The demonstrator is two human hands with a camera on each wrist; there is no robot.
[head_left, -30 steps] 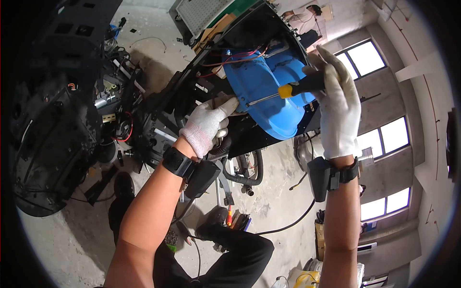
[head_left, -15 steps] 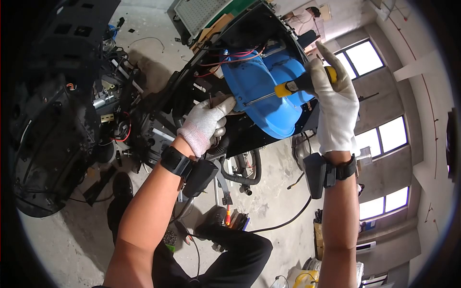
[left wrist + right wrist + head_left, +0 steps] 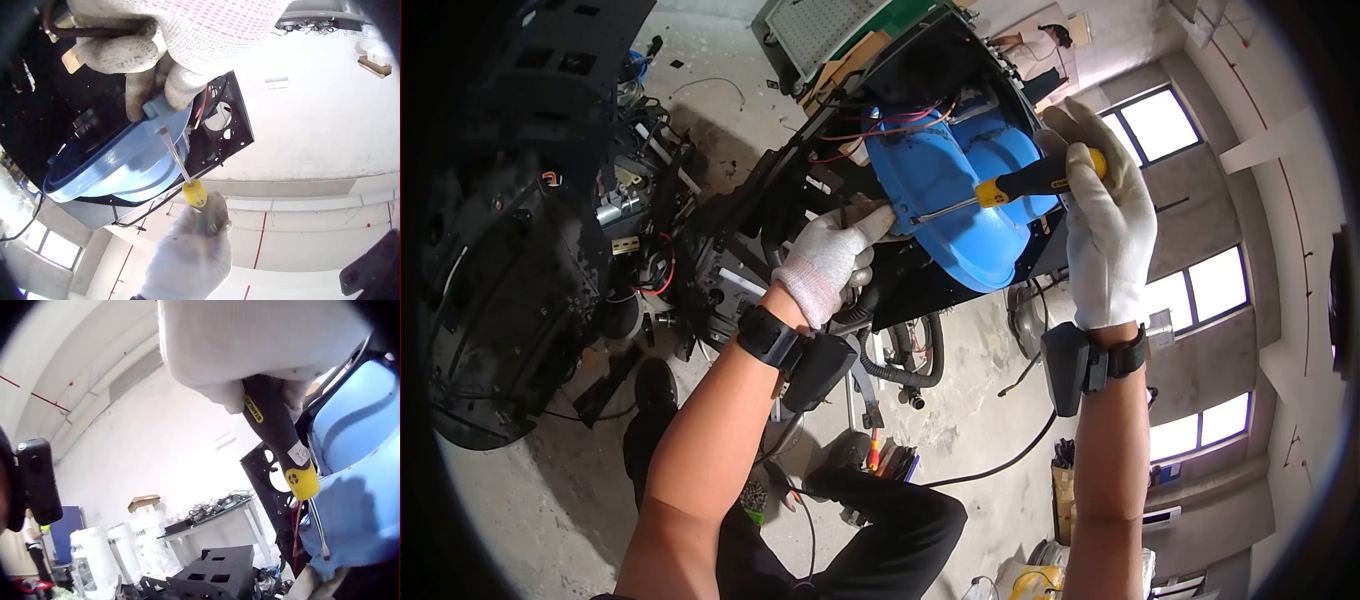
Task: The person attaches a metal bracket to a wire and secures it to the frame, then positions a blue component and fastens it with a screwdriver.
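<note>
Right grip (image 3: 1108, 240) is pinching the screwdriver (image 3: 994, 192), tip meeting the blue shell (image 3: 935, 165). Left grip (image 3: 832, 255) is holding a bent rod (image 3: 94, 31) while pinching the shell's edge, probably steadying it; the shell's sitting in the black frame (image 3: 905, 60).

Housing (image 3: 930, 160) in frame (image 3: 905, 300). Around it in head view: left hand (image 3: 825, 258) at eight o'clock, touching edge; right hand (image 3: 1110, 230) at three, round screwdriver (image 3: 997, 190), which lies partly over housing, tip at edge near left hand. Cardboard (image 3: 855, 62) at eleven, person (image 3: 1038, 55) at one, windows (image 3: 1160, 125) two to four, hose (image 3: 908, 377) at six, panel (image 3: 510, 310) between eight and nine, well apart.
</note>
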